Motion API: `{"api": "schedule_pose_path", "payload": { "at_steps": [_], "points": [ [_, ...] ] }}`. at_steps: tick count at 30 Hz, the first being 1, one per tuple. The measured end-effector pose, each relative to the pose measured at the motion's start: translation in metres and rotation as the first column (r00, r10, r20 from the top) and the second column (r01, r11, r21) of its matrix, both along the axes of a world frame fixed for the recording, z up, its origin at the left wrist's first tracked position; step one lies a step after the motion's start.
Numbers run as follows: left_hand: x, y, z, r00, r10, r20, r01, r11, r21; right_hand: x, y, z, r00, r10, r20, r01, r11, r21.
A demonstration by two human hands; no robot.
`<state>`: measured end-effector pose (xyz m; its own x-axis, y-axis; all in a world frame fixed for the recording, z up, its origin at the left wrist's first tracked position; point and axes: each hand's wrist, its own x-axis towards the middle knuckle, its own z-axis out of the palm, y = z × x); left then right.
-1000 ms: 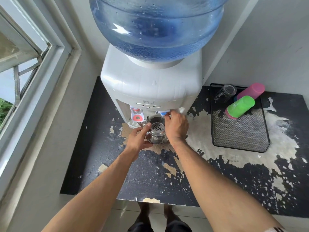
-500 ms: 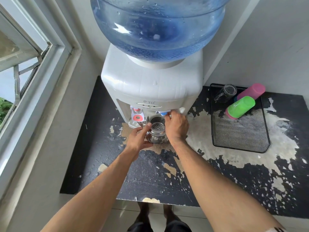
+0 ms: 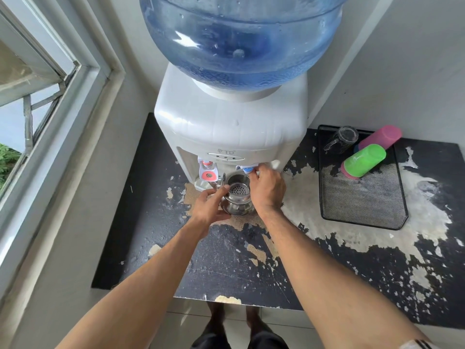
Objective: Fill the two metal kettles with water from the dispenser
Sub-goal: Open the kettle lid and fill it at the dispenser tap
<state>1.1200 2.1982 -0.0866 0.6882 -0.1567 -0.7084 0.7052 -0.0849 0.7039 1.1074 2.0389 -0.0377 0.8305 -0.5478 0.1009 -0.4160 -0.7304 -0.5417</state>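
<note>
black peeling counter | on it: dispenser, kettle, mesh tray

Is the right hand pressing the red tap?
No, the right hand is on the blue tap; the red tap is untouched.

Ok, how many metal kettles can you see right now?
1. The metal kettle sits under the dispenser's blue tap, held by the left hand, with the right hand at the tap. A second kettle isn't in view; it may be out of frame.

Mesh tray with cups (perhaps three)
</note>
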Motion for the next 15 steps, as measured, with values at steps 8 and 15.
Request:
{"api": "schedule_pose_path", "payload": {
  "at_steps": [8, 15],
  "points": [
    [-0.001, 0.001, -0.001, 1.000, -0.015, 0.005, 0.015, 1.000, 0.001, -0.005, -0.002, -0.001, 0.999, 0.016, 0.029, -0.017, 0.999, 0.033],
    [-0.008, 0.000, 0.001, 0.999, -0.043, 0.006, 0.043, 0.999, 0.003, -0.031, -0.016, -0.016, 0.994, 0.102, 0.042, -0.104, 0.993, 0.056]
  ]
}}
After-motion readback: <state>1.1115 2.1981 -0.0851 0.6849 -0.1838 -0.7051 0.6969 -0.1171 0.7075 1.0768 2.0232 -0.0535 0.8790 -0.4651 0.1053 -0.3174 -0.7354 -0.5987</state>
